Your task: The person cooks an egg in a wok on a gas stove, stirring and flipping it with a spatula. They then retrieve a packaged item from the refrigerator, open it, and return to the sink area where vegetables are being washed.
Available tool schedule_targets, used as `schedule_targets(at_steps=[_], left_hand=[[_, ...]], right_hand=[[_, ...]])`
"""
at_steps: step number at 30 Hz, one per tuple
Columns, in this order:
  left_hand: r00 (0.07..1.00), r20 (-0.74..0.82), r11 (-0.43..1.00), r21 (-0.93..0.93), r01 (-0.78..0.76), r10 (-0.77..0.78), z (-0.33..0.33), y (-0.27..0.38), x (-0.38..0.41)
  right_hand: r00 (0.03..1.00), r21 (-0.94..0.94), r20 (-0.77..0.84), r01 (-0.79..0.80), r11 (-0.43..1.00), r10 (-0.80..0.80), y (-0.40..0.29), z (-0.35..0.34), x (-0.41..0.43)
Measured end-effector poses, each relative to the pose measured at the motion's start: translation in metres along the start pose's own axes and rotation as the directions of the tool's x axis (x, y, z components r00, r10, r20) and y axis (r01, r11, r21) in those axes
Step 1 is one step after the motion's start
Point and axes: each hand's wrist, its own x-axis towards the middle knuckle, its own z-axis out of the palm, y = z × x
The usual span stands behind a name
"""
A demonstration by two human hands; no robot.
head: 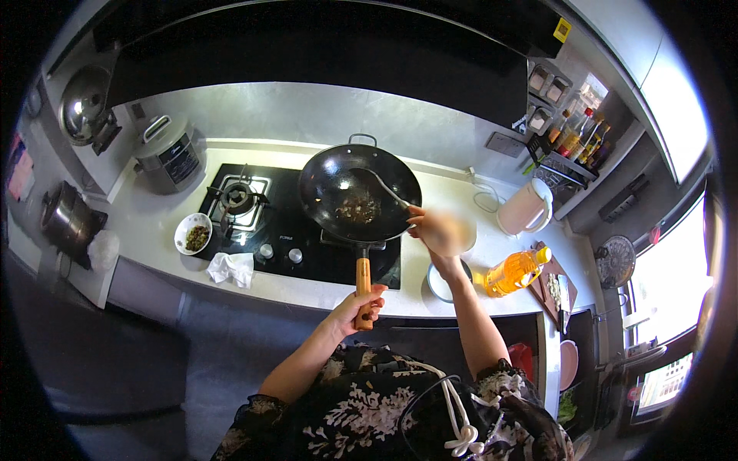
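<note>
A black wok (323,196) stands over the right burner of the black glass hob (288,259), with small brown bits of food (358,208) in its bottom. My left hand (358,308) grips the wok's wooden handle (362,276). In my right hand (432,230) is the handle of a metal cooking utensil (387,189), which reaches down into the wok; its far end is hard to make out. Part of the right hand and the round pale thing behind it are blurred. A white bowl (181,233) of chopped greenish-brown food sits left of the hob.
A white cloth (230,269) lies at the hob's front left edge. Right of the wok are a blue-rimmed bowl (439,285), an oil bottle (510,274), an electric kettle (523,206) and a cutting board (545,294) with a knife and chopped food. A grey cooker (170,158) stands back left.
</note>
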Motion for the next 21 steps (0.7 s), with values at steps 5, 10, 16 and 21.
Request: schedule_targets(at_steps=[5, 10, 16, 21], left_hand=[[0.999, -0.040, 0.998, 0.064, -0.021, 0.023, 0.001, -0.001, -0.005], [0.995, 0.025, 0.994, 0.056, -0.097, 0.096, -0.012, 0.007, -0.017], [0.950, -0.247, 0.981, 0.016, -0.193, 0.191, -0.065, 0.019, -0.047], [0.891, -0.358, 0.946, -0.055, -0.320, 0.280, -0.112, 0.029, -0.073]], right_hand=[[0.992, -0.101, 0.119, 0.062, 0.993, -0.050, 0.001, 0.034, 0.012], [0.981, 0.082, 0.172, -0.100, 0.992, 0.084, -0.003, 0.038, 0.015], [0.947, -0.118, 0.288, -0.112, 0.987, 0.142, -0.063, -0.007, 0.003], [0.986, -0.256, 0.157, -0.011, 0.967, 0.053, -0.063, -0.001, -0.003]])
